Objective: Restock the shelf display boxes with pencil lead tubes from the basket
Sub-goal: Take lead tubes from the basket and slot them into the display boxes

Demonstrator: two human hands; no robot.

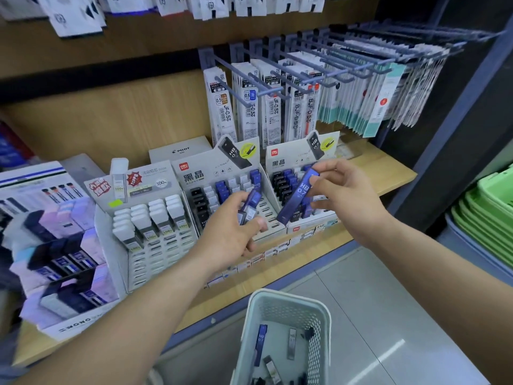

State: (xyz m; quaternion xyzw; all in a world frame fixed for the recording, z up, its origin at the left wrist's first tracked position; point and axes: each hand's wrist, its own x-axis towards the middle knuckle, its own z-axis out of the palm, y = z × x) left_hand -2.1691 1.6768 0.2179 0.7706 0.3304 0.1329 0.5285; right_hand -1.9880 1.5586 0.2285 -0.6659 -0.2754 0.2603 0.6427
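Observation:
My right hand (342,194) pinches a blue HB 0.7 lead tube (298,193), tilted, just above the right display box (302,159), which holds black and blue tubes. My left hand (233,229) grips a few blue tubes (249,207) in front of the middle display box (194,173), where black, blue and clear tubes stand in rows. Below, a pale mesh basket (286,304) holds several loose tubes, one blue (261,343) and one grey (291,343).
A white display box (105,215) of white-capped tubes stands left of the middle box, and a purple-and-black display (55,245) further left. Refill packs hang on blue pegs (277,87) above the shelf. Green baskets (488,212) are stacked at right. The wooden shelf edge (277,273) runs diagonally.

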